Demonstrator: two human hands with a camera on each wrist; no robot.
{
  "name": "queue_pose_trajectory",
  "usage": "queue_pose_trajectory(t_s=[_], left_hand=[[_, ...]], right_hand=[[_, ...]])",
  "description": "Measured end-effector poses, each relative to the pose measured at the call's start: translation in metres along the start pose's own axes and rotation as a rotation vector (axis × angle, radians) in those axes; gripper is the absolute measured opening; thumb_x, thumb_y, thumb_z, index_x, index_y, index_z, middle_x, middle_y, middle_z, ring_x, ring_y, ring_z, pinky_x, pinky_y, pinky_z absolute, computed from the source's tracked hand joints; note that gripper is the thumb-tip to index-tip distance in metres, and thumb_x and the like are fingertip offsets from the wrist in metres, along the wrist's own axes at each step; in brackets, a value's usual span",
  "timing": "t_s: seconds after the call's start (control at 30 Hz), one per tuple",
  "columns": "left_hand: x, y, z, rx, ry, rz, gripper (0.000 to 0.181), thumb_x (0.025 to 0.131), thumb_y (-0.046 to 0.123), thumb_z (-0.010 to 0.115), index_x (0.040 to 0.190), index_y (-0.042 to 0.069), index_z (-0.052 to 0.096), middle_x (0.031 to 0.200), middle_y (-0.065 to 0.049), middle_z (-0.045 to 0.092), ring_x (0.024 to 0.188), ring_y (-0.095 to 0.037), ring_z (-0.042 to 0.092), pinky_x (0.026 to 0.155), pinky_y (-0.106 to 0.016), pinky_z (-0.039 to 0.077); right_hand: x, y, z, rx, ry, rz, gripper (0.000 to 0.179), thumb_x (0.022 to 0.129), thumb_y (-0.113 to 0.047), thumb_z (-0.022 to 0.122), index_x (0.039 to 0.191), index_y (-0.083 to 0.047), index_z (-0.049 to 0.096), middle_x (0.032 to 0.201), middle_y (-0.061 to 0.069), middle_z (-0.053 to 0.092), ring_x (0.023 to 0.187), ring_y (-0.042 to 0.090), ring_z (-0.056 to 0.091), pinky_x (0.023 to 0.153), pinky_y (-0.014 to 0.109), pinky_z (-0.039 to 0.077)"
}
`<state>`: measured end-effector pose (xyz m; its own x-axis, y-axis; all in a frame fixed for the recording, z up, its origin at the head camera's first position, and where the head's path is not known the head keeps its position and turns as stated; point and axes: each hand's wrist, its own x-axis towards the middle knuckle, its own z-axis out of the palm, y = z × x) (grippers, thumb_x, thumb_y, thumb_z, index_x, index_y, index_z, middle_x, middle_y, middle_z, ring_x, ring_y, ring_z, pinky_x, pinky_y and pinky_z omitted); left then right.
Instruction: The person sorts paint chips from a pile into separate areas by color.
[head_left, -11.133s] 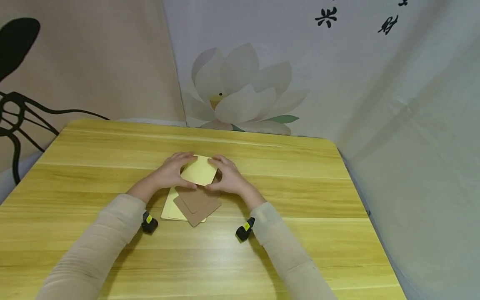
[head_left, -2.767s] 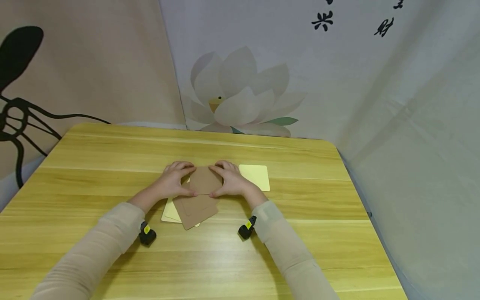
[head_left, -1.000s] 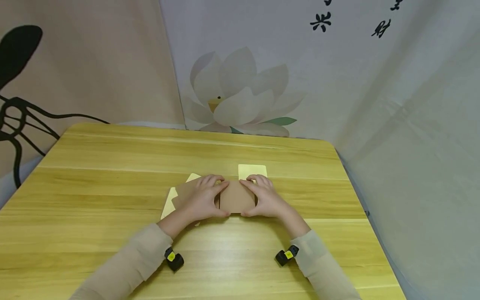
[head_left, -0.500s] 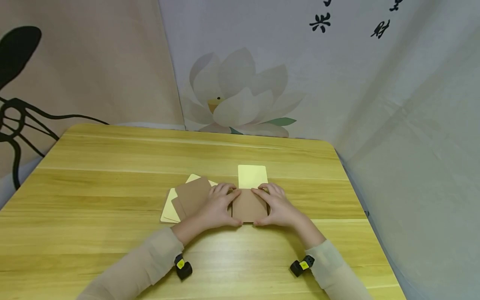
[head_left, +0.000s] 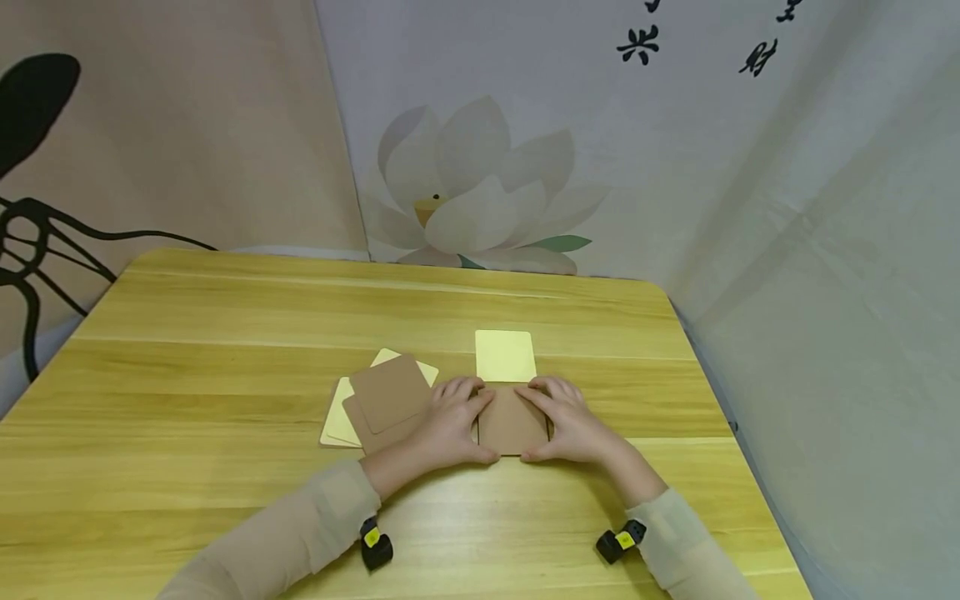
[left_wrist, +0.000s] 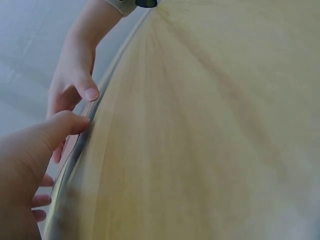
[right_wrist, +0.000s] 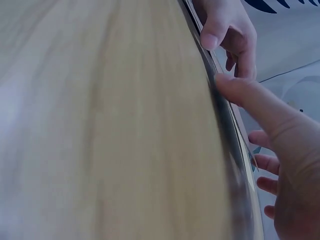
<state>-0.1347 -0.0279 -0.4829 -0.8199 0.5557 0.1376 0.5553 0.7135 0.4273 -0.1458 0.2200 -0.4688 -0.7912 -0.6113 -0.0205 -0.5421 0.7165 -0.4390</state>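
Both hands hold a square brown card [head_left: 513, 427] in the head view, low over the table just in front of a pale yellow card [head_left: 506, 356]. My left hand [head_left: 453, 423] pinches its left side, thumb at the near edge and fingers at the far edge. On the right side, my right hand [head_left: 572, 422] pinches it the same way. Each wrist view catches the thumbs close together along the card's thin edge, which appears almost side-on. Left of the hands lies a loose pile of brown cards [head_left: 386, 393] and yellow cards [head_left: 335, 425], partly covered by the left hand.
The wooden table [head_left: 225, 350] has rounded far corners and ends at a pale cloth backdrop [head_left: 675, 167] with a printed lotus. Black wrist cameras [head_left: 377, 546] hang by the sleeves, close above the tabletop.
Both hands have carried the brown card rightward and nearer to the person, off the pile. The yellow card, held between the hands in the oldest frame, now lies alone on the table.
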Motion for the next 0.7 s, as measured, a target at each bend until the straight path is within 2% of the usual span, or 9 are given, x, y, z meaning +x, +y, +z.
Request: queue_pose_trajectory(t_s=[0.3, 0.7], left_hand=[[0.0, 0.0013, 0.0042, -0.017, -0.012, 0.002, 0.094, 0.066, 0.059, 0.076, 0.138, 0.004, 0.051, 0.135, -0.012, 0.043, 0.129, -0.031, 0.033, 0.105, -0.052, 0.021], [-0.0038, -0.0022, 0.001, -0.038, -0.017, -0.003, 0.091, 0.067, 0.061, 0.075, 0.137, 0.005, 0.053, 0.14, -0.014, 0.041, 0.13, -0.033, 0.032, 0.105, -0.054, 0.022]], right_hand=[[-0.0023, 0.0035, 0.0015, 0.013, -0.035, 0.01, 0.098, 0.069, -0.058, 0.078, 0.148, -0.016, 0.038, 0.142, 0.003, 0.035, 0.135, 0.025, 0.022, 0.108, 0.051, 0.015], [-0.0032, 0.0033, -0.0006, 0.018, -0.049, -0.007, 0.095, 0.071, -0.061, 0.075, 0.148, -0.018, 0.039, 0.147, 0.006, 0.031, 0.136, 0.028, 0.02, 0.108, 0.054, 0.014]])
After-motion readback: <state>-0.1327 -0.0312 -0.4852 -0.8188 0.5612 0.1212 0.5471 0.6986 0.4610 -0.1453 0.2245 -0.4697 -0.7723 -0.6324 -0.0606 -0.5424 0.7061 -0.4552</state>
